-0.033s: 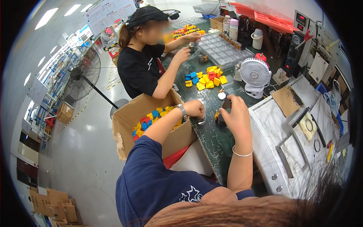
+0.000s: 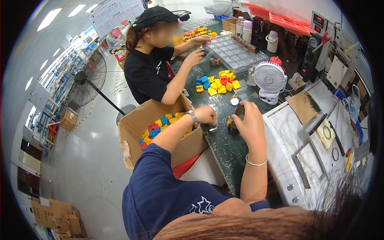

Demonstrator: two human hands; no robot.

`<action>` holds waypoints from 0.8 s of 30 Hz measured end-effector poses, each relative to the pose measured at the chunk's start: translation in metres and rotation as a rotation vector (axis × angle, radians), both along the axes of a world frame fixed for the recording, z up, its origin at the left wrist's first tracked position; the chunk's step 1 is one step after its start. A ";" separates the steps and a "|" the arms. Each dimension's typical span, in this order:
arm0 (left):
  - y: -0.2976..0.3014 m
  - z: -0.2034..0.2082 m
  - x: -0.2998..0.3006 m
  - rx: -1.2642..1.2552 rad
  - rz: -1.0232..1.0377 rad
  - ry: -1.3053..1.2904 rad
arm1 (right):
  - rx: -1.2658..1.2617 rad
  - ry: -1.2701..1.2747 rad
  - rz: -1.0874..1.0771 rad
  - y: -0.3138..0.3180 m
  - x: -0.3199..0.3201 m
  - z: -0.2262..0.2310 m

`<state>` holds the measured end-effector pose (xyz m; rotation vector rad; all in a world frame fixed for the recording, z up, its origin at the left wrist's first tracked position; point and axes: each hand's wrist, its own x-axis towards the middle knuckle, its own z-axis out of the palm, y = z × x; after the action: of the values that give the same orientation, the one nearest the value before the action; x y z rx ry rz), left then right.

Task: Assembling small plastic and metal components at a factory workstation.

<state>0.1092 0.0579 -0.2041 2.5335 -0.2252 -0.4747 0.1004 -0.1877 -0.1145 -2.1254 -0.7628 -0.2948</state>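
Observation:
My left hand [image 2: 206, 115] is over the green tabletop [image 2: 224, 150] at its left edge, fingers curled closed. What it grips, if anything, is hidden. A small shiny whitish piece [image 2: 213, 129] lies just below it. My right hand [image 2: 252, 122] has its thumb and fingers closed round a dark rounded piece [image 2: 239, 110]. A small orange-and-dark part [image 2: 229, 122] is beside that thumb. A white round disc [image 2: 234, 101] lies just beyond the right hand. Farther out is a pile of yellow, blue and red plastic pieces [image 2: 218, 84].
A cardboard box [image 2: 172, 150] of coloured pieces stands under my left forearm. A co-worker [image 2: 148, 68] works at the far left, near a clear compartment tray [image 2: 236, 52]. A small white fan [image 2: 270, 78] and a pale metal work surface [image 2: 276, 120] are on the right.

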 end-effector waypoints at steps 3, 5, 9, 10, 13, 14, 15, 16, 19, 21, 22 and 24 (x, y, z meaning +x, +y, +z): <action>0.001 -0.008 -0.001 0.083 0.056 -0.009 | -0.016 0.003 0.014 0.002 -0.003 0.001; 0.005 -0.011 0.000 0.090 0.049 -0.030 | -0.022 0.015 0.024 0.003 -0.004 0.000; -0.001 -0.013 -0.001 0.132 0.054 -0.079 | 0.010 -0.069 0.000 0.001 -0.001 -0.007; 0.002 -0.016 -0.001 0.158 0.029 -0.120 | 0.006 -0.071 0.004 0.002 -0.002 -0.006; -0.001 -0.016 -0.002 0.192 0.003 -0.163 | -0.007 -0.075 0.000 0.000 0.001 -0.007; -0.002 -0.015 -0.002 0.220 0.023 -0.166 | -0.013 -0.076 -0.006 0.000 0.001 -0.009; -0.005 -0.012 -0.002 0.248 0.041 -0.169 | -0.017 -0.075 -0.008 0.001 0.003 -0.010; -0.008 -0.009 -0.004 0.244 0.039 -0.168 | -0.073 -0.055 0.004 0.003 0.005 -0.012; -0.011 -0.004 -0.006 0.302 0.046 -0.169 | -0.257 -0.028 0.007 0.016 0.004 -0.027; -0.009 -0.001 -0.006 0.280 0.035 -0.129 | -0.501 -0.038 0.029 0.029 0.003 -0.034; -0.005 -0.005 -0.006 0.280 0.038 -0.132 | -0.501 -0.042 0.031 0.034 0.002 -0.038; -0.002 -0.009 -0.004 -0.029 0.103 -0.450 | -0.394 -0.156 0.104 0.039 0.001 -0.044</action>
<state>0.1051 0.0563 -0.2136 2.5770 -0.2613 0.1433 0.1009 -0.1483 -0.1582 -2.4385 -1.0916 -0.2735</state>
